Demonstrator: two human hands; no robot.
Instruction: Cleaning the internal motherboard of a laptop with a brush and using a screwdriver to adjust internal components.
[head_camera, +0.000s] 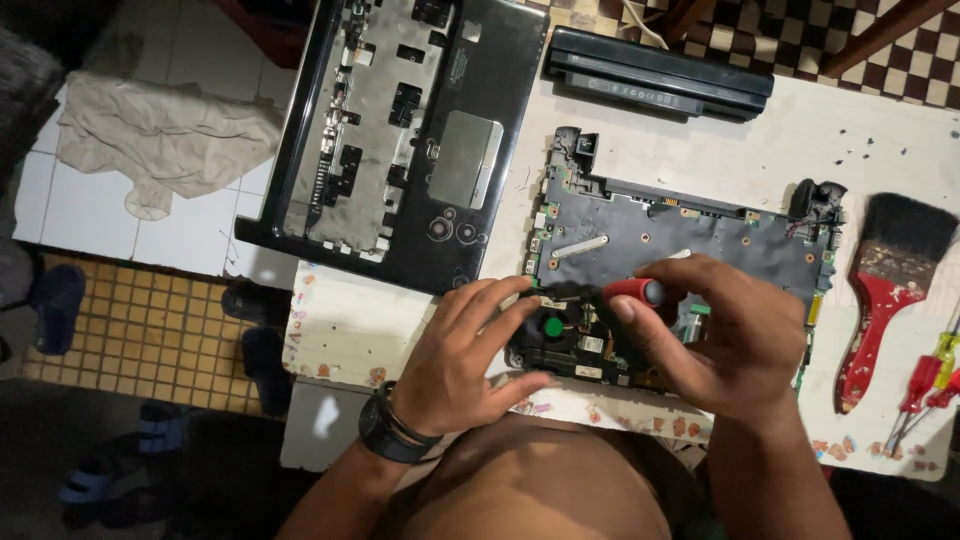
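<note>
A laptop motherboard (690, 235) lies on the white table (760, 140), dark side up, with a black cooling fan (560, 330) bearing a green centre at its near left corner. My right hand (720, 335) grips a red-handled screwdriver (633, 291), held upright over the fan area. My left hand (465, 350), a black watch on its wrist, rests its fingers on the fan's left edge and steadies the board.
An emptied black laptop case (410, 140) lies at the table's left, overhanging the edge. A long black battery (655, 72) sits at the back. A red-handled paintbrush (885, 290) and more screwdrivers (925, 385) lie at the right. A crumpled cloth (160, 135) is on the floor.
</note>
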